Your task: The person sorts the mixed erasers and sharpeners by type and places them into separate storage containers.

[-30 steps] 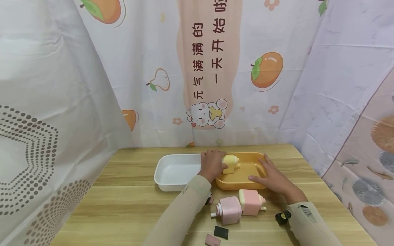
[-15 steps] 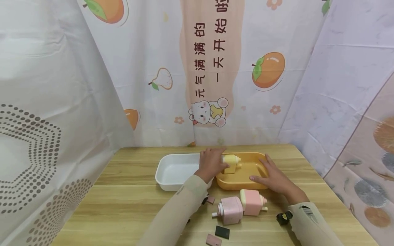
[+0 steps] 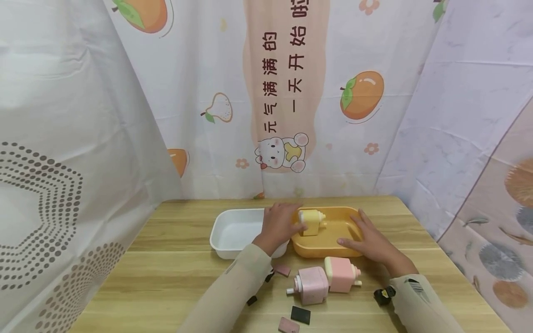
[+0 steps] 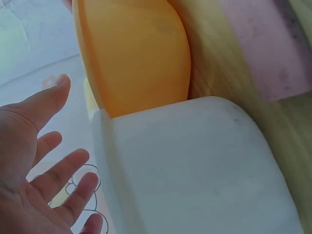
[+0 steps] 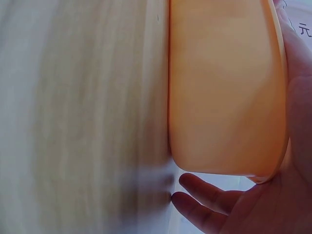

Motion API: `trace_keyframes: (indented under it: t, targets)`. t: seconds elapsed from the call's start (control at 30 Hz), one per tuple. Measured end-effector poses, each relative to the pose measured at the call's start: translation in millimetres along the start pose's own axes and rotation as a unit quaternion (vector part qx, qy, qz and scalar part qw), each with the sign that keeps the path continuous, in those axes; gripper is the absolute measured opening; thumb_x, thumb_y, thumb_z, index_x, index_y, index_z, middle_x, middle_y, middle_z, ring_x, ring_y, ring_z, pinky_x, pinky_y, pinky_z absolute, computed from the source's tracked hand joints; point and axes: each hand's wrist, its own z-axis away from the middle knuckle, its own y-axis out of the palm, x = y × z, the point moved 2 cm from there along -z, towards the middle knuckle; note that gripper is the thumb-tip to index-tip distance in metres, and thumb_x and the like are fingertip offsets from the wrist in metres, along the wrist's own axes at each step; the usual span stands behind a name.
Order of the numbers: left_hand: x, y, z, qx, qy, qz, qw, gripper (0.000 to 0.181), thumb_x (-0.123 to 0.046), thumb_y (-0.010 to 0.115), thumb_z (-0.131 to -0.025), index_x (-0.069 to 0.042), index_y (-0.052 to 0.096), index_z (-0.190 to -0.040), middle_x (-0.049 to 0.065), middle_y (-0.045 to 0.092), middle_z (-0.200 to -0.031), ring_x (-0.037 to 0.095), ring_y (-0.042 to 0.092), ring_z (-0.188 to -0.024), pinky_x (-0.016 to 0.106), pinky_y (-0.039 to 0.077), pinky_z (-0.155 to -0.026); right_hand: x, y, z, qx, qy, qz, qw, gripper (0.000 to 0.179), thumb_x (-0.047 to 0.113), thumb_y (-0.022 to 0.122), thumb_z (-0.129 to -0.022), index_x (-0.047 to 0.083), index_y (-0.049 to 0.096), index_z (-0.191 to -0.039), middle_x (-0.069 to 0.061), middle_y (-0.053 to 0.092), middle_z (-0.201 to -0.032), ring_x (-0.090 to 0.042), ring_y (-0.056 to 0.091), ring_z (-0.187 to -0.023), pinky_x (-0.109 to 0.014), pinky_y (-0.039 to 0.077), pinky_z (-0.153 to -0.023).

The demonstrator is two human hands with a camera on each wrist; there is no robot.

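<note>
A boxy yellow bottle (image 3: 310, 222) with a stepped, pump-like top lies in the left part of the orange tray (image 3: 326, 252), its top pointing right. Just left of it, my left hand (image 3: 278, 225) hovers over the right end of the white tray (image 3: 233, 253), fingers spread and holding nothing. In the left wrist view that hand (image 4: 39, 161) shows a bare palm beside the white tray's rim. My right hand (image 3: 372, 240) rests at the orange tray's right end, thumb near the front rim and fingers extended along the side.
In front of the trays, a pale pink bottle (image 3: 313, 285) and a salmon pink bottle (image 3: 342, 274) lie side by side. Near them are a black block (image 3: 300, 315), a pink block (image 3: 289, 324) and another pink block (image 3: 281, 269). A patterned curtain (image 3: 200, 152) hangs behind the table.
My left hand has let go of the yellow bottle and moved left, its fingers opening. The bottle stays in the orange tray; my right hand has hardly moved.
</note>
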Motion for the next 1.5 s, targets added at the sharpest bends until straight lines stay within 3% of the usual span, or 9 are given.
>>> trace_keyframes:
  t: [0.53, 0.9, 1.23, 1.5]
  targets:
    - [1.5, -14.3, 38.5, -0.043, 0.024, 0.016, 0.9987, 0.062, -0.06, 0.077, -0.086, -0.032, 0.066, -0.14, -0.01, 0.065, -0.142, 0.023, 0.062, -0.125, 0.044, 0.046, -0.09, -1.3, 1.6, 2.6, -0.003, 0.001, 0.004, 1.0, 0.111, 0.067, 0.069, -0.089, 0.003, 0.02, -0.164, -0.026, -0.006, -0.172, -0.062, 0.016, -0.15, -0.081, 0.024, -0.111]
    - [0.6, -18.8, 62.4, -0.027, 0.01, 0.069, 0.9972, 0.057, -0.056, 0.079, -0.086, -0.035, 0.067, -0.137, -0.007, 0.069, -0.134, 0.019, 0.063, -0.125, 0.046, 0.048, -0.096, 2.9, -1.2, 2.0, -0.003, -0.005, 0.006, 1.0, 0.109, 0.065, 0.071, -0.089, 0.001, 0.022, -0.163, -0.028, -0.004, -0.171, -0.062, 0.017, -0.149, -0.08, 0.025, -0.111]
    - [-11.2, -38.0, 77.8, -0.05, 0.038, 0.095, 0.9935, 0.056, -0.055, 0.081, -0.084, -0.029, 0.07, -0.133, -0.007, 0.071, -0.129, 0.017, 0.065, -0.121, 0.047, 0.051, -0.095, 1.8, -0.7, 2.3, 0.0, -0.006, 0.002, 1.0, 0.107, 0.062, 0.072, -0.09, 0.002, 0.022, -0.163, -0.027, -0.004, -0.172, -0.062, 0.017, -0.149, -0.081, 0.025, -0.11]
    - [-18.2, -38.4, 91.1, -0.037, 0.076, 0.079, 0.9933, 0.059, -0.059, 0.08, -0.083, -0.028, 0.071, -0.132, -0.009, 0.071, -0.129, 0.014, 0.067, -0.118, 0.041, 0.053, -0.089, 2.5, -0.2, 0.8, -0.002, -0.006, 0.0, 1.0, 0.107, 0.062, 0.071, -0.09, 0.002, 0.021, -0.164, -0.027, -0.005, -0.172, -0.062, 0.016, -0.149, -0.081, 0.024, -0.11]
